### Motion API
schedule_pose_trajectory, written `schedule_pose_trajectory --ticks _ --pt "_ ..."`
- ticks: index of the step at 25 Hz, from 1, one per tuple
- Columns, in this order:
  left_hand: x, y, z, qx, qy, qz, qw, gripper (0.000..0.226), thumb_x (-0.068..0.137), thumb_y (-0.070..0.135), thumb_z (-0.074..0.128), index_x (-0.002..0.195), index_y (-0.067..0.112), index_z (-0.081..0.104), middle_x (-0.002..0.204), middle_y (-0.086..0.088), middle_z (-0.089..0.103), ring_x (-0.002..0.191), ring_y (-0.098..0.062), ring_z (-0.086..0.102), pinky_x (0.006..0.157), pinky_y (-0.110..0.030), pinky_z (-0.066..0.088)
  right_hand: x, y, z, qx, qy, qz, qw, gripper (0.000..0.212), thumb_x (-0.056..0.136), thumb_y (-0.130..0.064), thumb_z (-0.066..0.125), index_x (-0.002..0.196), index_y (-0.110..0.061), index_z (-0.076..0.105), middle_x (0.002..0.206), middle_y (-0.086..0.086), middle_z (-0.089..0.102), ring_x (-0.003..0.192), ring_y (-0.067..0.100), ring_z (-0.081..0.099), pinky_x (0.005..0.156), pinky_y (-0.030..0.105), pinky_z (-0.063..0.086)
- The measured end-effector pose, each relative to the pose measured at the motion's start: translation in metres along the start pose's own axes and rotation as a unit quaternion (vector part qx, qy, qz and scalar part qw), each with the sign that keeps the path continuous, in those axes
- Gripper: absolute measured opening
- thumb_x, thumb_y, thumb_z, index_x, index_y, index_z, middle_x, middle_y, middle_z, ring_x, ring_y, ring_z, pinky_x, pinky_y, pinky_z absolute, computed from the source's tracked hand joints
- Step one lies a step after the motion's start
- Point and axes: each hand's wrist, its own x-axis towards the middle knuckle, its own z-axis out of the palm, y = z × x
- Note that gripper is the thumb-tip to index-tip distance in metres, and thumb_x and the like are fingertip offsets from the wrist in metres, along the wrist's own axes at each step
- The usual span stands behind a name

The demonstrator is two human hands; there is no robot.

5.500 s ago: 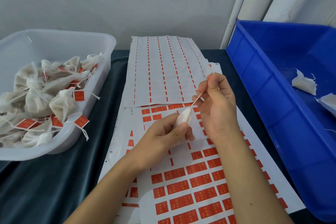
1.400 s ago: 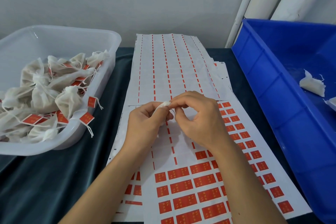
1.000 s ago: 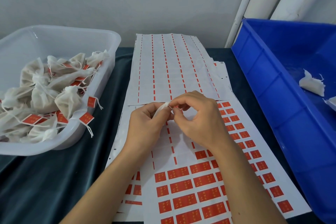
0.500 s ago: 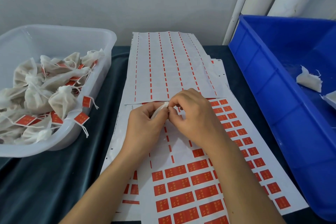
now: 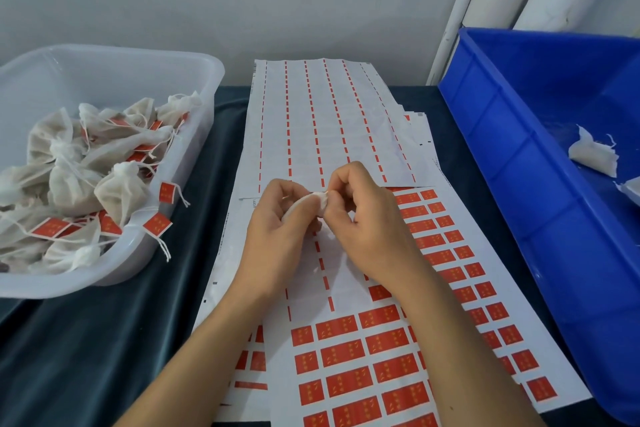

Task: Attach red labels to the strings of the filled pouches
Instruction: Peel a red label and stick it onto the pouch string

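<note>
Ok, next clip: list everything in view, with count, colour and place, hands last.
clear tub: one, translucent, left
labelled pouches: a heap, off-white with red labels, in the tub
label sheets: a stack, white with red labels, centre
blue bin: one, right
white pouches: two visible, in the bin
cloth: dark teal, under everything
pouch: one, white, gripped by both hands
left hand: grips pouch
right hand: pinches pouch top

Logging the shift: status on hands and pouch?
Left hand grips pouch. Right hand pinches at pouch top; string not discernible. No label on it visible. Nothing in the way.
</note>
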Motion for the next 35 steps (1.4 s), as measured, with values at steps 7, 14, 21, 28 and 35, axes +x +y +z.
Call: schedule_pose_trajectory --ticks 7,14,21,28,35 --pt "0.002 0.000 -0.004 -0.046 -0.020 0.030 0.998 0.020 0.097 0.025 0.056 0.097 0.019 0.075 0.074 -0.011 0.064 0.067 -0.015 0.059 0.067 -0.026 0.055 0.002 0.004 -0.006 -0.001 0.047 0.032 0.998 0.009 0.107 -0.025 0.049 0.104 -0.028 0.042 0.083 -0.006 0.065 0.071 0.009 0.068 0.056 0.025 0.057" --pt "0.002 -0.002 -0.006 -0.011 -0.040 0.004 0.999 0.023 0.098 0.033 0.054 0.102 0.030 0.077 0.070 0.003 0.065 0.066 -0.009 0.062 0.070 -0.029 0.058 0.003 0.011 -0.011 -0.031 0.076 0.061 0.995 0.008 0.105 -0.028 0.053 0.100 -0.030 0.047 0.079 -0.015 0.060 0.077 0.005 0.063 0.058 0.011 0.051" --pt "0.003 -0.001 -0.009 0.013 -0.053 -0.002 0.998 0.028 0.098 0.018 0.050 0.102 0.025 0.077 0.082 0.002 0.073 0.079 -0.012 0.070 0.068 -0.017 0.055 0.008 0.008 -0.019 0.145 0.031 0.144 0.978 0.012 0.099 -0.014 0.060 0.091 -0.023 0.061 0.078 -0.006 0.067 0.070 0.010 0.066 0.065 0.017 0.057" --pt "0.004 -0.002 -0.004 0.036 -0.047 0.009 0.998 0.020 0.108 0.027 0.055 0.099 0.025 0.073 0.080 0.019 0.068 0.081 -0.003 0.066 0.072 -0.016 0.055 0.009 0.006 -0.027 0.400 0.015 0.206 0.893 0.009 0.092 -0.017 0.062 0.099 -0.021 0.066 0.079 0.006 0.065 0.076 0.017 0.063 0.074 0.030 0.056" --pt "0.002 -0.005 -0.001 0.091 -0.039 0.023 0.995 0.017 0.104 0.034 0.061 0.093 0.035 0.073 0.087 0.026 0.071 0.085 0.002 0.066 0.066 -0.005 0.048 0.009 0.007 -0.025 0.517 0.016 0.209 0.830 0.020 0.104 0.000 0.051 0.101 -0.016 0.062 0.080 0.006 0.066 0.095 0.024 0.074 0.078 0.029 0.058"
